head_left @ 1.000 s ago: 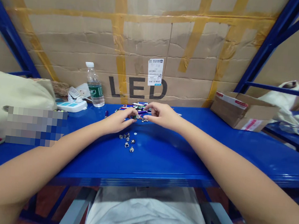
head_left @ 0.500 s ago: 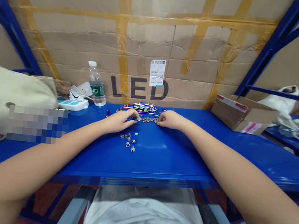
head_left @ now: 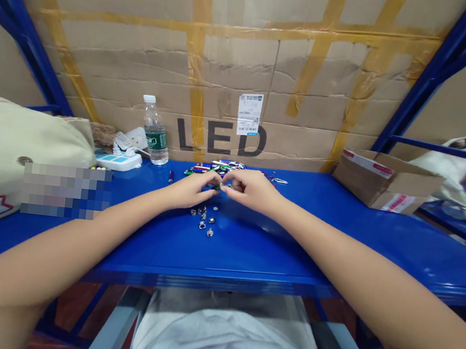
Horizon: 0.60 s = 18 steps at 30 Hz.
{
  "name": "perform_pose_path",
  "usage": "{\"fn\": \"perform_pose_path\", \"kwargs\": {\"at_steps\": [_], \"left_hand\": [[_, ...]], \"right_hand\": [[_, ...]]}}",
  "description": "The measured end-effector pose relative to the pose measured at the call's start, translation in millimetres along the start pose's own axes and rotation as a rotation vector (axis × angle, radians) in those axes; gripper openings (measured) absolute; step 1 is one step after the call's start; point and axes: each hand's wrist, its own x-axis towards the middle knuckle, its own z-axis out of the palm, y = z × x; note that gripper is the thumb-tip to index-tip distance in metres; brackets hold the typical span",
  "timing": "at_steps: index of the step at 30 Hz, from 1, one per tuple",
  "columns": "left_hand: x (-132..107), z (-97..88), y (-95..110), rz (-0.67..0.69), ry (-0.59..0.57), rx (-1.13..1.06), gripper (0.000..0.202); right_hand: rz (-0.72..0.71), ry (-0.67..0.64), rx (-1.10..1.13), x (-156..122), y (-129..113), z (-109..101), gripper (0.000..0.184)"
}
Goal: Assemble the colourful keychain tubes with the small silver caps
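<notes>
Left hand [head_left: 189, 191]: grip pinched on small green piece [head_left: 216, 186], just nearside of multicoloured shiny heap [head_left: 205, 168]. Right hand [head_left: 258, 191]: fingertips nearly together beside piece; cannot tell whether grip holds anything. Silvery metal parts [head_left: 211, 220] lie nearside of heap.

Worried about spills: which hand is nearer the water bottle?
Left. The left hand is right of the water bottle, nearer the camera; the right hand is farther right.

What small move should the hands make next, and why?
Perhaps the right hand should gently press on the green piece: the left hand seems to pinch it, with the right close beside. Whether the right touches it is too small to tell.
</notes>
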Motion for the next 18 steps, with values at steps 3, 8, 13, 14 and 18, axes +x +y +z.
{"fn": "perform_pose_path", "kwargs": {"at_steps": [3, 8, 13, 14, 18], "left_hand": [[0, 0.0, 0, -0.013, 0.007, -0.015, 0.017], [0, 0.4, 1, -0.021, 0.020, -0.025, 0.017], [1, 0.0, -1, -0.037, 0.047, -0.023, 0.019], [1, -0.8, -3, -0.052, 0.056, -0.012, 0.019], [0, -5.0, -9, -0.084, 0.066, 0.020, 0.020]], "right_hand": [[0.023, 0.002, -0.036, -1, 0, 1, 0.020], [0.006, -0.002, -0.055, -2, 3, 0, 0.022], [0.058, 0.007, -0.009, -3, 3, 4, 0.026], [0.082, 0.012, 0.008, -3, 4, 6, 0.025], [0.101, -0.066, -0.006, -1, 11, 17, 0.014]]}}
